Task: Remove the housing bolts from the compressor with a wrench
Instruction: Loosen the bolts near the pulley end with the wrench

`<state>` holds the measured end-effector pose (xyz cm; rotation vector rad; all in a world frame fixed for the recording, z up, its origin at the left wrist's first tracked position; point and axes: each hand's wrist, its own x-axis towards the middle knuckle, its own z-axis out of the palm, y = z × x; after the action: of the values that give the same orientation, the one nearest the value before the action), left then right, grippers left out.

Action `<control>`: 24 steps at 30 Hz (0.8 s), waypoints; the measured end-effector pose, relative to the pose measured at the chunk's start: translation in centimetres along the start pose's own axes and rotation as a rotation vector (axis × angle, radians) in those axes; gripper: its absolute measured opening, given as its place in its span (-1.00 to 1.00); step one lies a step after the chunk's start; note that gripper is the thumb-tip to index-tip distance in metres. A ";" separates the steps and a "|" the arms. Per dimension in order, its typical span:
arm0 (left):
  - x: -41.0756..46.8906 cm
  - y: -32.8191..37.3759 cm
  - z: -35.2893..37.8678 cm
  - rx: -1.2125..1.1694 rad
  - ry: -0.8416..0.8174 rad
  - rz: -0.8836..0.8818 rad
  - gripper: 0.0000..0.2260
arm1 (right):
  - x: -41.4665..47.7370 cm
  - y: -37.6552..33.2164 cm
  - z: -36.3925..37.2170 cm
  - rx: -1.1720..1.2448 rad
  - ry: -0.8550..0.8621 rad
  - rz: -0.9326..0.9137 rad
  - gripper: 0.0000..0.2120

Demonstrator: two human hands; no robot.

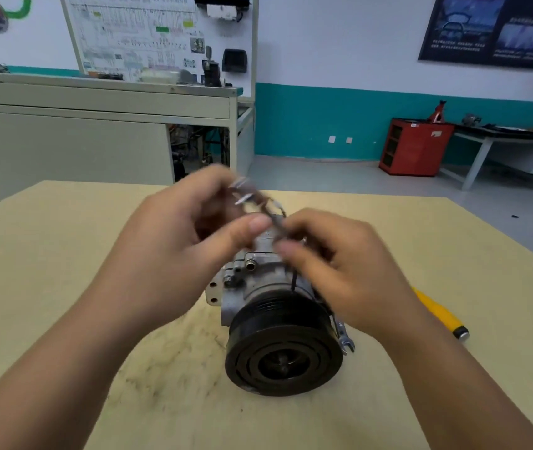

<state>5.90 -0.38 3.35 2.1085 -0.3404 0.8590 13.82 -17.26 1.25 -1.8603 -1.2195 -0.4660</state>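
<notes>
Workshop walls in white and teal are standing behind a pale tan wooden table (pixel 63 254), with a white wiring-diagram board (pixel 161 37) at the back left, a dark poster (pixel 499 27) at the upper right and a red metal cabinet (pixel 416 147) on the floor at the far right.

A silver-grey metal compressor (pixel 268 280) is lying on its side near the middle of the table, its round black pulley (pixel 283 352) facing the camera. One hex-headed bolt (pixel 228 280) is showing on the left of its housing.

Both hands are hovering above the rear of the compressor. The left hand (pixel 167 241) is curling its fingers and thumb, pinching some slim silvery metal pieces (pixel 252 199), which are too blurred to identify. The right hand (pixel 340 271) is meeting it from the other side, its curled fingertips grasping the lower end of the same pieces.

A small silver open-ended wrench (pixel 344 339) is lying on the table just beside the pulley's right edge, partly hidden by it. A yellow-handled tool (pixel 440 315) is resting further right, partly covered by the right forearm.
</notes>
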 end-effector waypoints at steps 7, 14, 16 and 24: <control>1.0 -4.3 3.0 -0.138 0.127 -0.214 -0.86 | -4.4 1.9 0.3 1.052 0.816 0.483 -0.84; -1.1 -6.3 5.6 -0.109 -0.002 -0.176 -0.82 | -5.7 2.4 2.2 1.288 0.859 0.746 -0.81; -1.1 -6.1 5.9 -0.088 -0.034 -0.112 -0.73 | -5.6 2.4 2.2 1.306 0.874 0.775 -0.80; -0.8 -6.1 6.2 0.029 -0.148 -0.126 -0.78 | -5.4 1.7 2.7 1.353 0.861 0.884 -0.79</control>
<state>11.29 -1.38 -3.47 2.2007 -0.2703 0.6399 12.47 -18.47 -4.77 -0.6575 0.0725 0.1140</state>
